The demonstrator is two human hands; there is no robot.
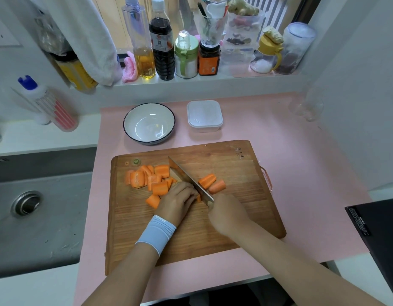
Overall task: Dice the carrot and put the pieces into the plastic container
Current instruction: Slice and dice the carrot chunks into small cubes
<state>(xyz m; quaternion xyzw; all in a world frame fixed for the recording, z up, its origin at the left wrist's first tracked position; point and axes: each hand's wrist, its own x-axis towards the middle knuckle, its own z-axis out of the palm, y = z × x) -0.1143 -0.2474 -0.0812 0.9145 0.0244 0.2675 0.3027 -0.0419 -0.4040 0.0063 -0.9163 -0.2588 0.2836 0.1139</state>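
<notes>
**Cutting Carrot on the Board**

We stand at a wooden cutting board [213,228] that lies on a pink mat [301,173].

Our right hand [226,214] is curled tight around the handle of a knife [189,177]. The blade points away from us, toward 11 o'clock, and its edge is down on the board.

Our left hand [180,199] has a blue wristband [157,233]. Its fingers are bent and press down on a small carrot bit [199,198], right up against the left side of the blade. We can see only a little orange of that bit.

A pile of big carrot pieces [151,178] sits on the board at 10 o'clock from our hands, touching the left hand. Two more carrot chunks [212,183] lie just on the other side of the blade, at 1 o'clock. A tiny green carrot end [136,161] rests near the far edge of the board at 11 o'clock.

The plastic container [205,115] stands on the mat past the board, at 12 o'clock. No carrot shows in it. A white bowl [149,122] with a dark rim stands beside it, at 11 o'clock.

The sink [36,206] is at 9 o'clock.
</notes>
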